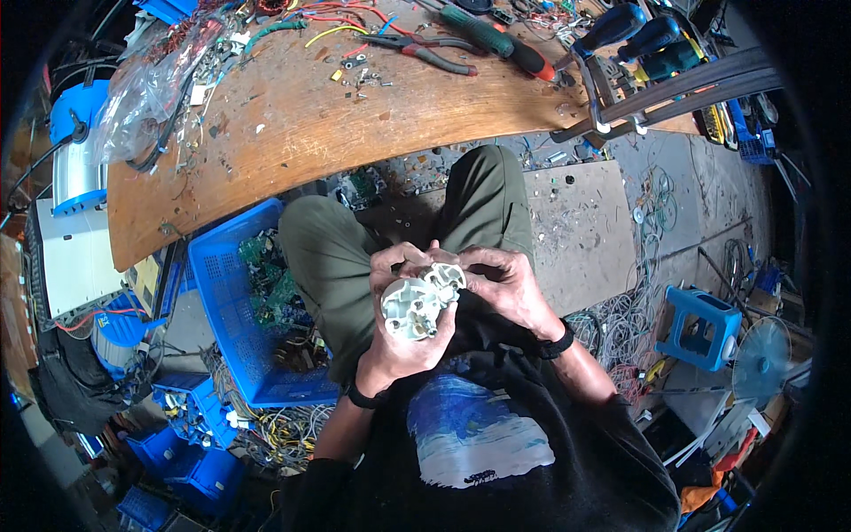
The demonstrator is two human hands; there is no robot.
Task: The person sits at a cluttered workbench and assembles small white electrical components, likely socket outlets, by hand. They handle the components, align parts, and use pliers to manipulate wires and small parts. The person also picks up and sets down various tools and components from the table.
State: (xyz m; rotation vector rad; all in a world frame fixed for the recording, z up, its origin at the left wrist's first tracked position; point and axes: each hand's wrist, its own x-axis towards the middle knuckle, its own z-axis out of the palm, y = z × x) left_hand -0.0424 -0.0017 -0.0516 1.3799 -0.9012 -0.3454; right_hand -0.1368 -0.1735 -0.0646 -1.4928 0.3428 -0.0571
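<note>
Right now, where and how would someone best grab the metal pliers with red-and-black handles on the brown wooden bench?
Probably by the handles, the right hand coming from the near side of the bench: the pliers lie flat, handles splayed rightward, while a long green-handled tool crowds them from the far side.

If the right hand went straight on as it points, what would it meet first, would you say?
Probably the white part in the left hand; the right hand may already touch it, depth being unclear.

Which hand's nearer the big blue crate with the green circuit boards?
Left. The left hand, holding the white plastic part, is right of the crate; the right hand is farther right.
</note>
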